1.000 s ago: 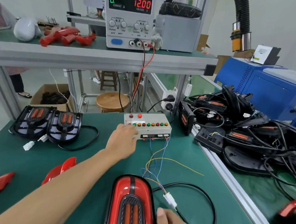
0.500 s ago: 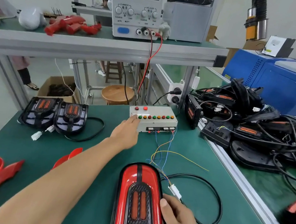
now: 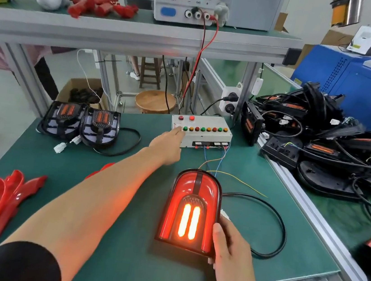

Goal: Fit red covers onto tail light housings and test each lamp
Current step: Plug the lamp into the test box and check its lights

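So the big change: the red-covered, arch-shaped tail light (image 3: 190, 211) is lit up now. Half a second back its two vertical bars in the middle were dark orange; now they glow bright and throw red light onto the forearm next to it. I'd read that as the lamp passing at least this one circuit, with more buttons probably left to try.

Only the head view here. The left hand (image 3: 166, 146) reaches out to the white plastic test box with the row of coloured buttons (image 3: 201, 131), a finger stretched onto the leftmost end of that row, the rest loosely tucked. The right hand (image 3: 228, 245) holds the lamp by its lower right edge, thumb on the red face, other fingers hidden behind it, tipping it up off the green bench mat (image 3: 118, 249) toward the camera. It's also been pulled closer and raised more than a second ago.

Thin coloured wires (image 3: 217, 165) run from the box to the lamp, and a black cable loop (image 3: 272, 222) lies beside it.

Containers: a brown cardboard box (image 3: 79, 93) on the floor behind the bench holds dark parts, can't tell what. Nothing else is really a container. Two black uncovered housings (image 3: 80, 122) sit on the mat back left, loose red plastic covers (image 3: 4, 199) front left, and a tangled pile of black housings with cables (image 3: 331, 154) on the right.
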`<act>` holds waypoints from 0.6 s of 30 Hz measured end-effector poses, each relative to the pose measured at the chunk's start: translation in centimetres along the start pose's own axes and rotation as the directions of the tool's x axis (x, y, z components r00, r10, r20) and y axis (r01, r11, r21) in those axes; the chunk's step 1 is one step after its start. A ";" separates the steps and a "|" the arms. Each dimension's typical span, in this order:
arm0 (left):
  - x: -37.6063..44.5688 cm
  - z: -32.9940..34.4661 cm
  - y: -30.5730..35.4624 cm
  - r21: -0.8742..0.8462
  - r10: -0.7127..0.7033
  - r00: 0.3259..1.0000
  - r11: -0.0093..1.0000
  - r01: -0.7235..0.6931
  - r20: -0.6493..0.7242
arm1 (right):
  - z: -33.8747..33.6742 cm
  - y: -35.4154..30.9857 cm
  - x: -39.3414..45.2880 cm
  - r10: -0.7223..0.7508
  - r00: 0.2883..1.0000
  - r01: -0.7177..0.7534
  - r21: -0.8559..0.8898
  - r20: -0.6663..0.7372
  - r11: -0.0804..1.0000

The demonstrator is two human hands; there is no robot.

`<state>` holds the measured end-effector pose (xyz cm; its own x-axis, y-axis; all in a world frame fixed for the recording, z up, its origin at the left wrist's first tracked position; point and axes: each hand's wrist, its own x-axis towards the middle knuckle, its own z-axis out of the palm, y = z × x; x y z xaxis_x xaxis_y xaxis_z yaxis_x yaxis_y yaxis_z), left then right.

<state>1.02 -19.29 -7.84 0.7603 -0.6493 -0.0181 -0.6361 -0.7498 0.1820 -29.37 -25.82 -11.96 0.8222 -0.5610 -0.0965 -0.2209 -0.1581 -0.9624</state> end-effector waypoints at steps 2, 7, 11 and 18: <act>0.1 -0.4 0.0 0.014 0.005 1.000 1.000 -0.005 0.012 | 0.0 0.2 0.0 -0.001 1.000 0.001 -0.015 -0.004 1.000; 0.4 -1.0 0.4 0.027 0.002 1.000 1.000 -0.003 0.024 | 0.0 0.2 0.0 -0.009 1.000 0.009 -0.018 0.001 1.000; 0.6 -1.2 0.5 0.020 -0.004 1.000 1.000 0.003 0.018 | 0.0 0.5 0.0 0.001 1.000 -0.001 -0.021 0.005 1.000; 0.4 -1.3 0.7 0.028 -0.021 1.000 0.999 0.020 0.022 | 0.1 1.0 0.3 0.008 1.000 -0.008 -0.005 -0.011 1.000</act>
<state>1.09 -19.93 -6.47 0.7701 -0.6364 -0.0438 -0.6242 -0.7659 0.1540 -29.30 -26.03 -13.00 0.8143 -0.5715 -0.1014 -0.2305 -0.1579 -0.9602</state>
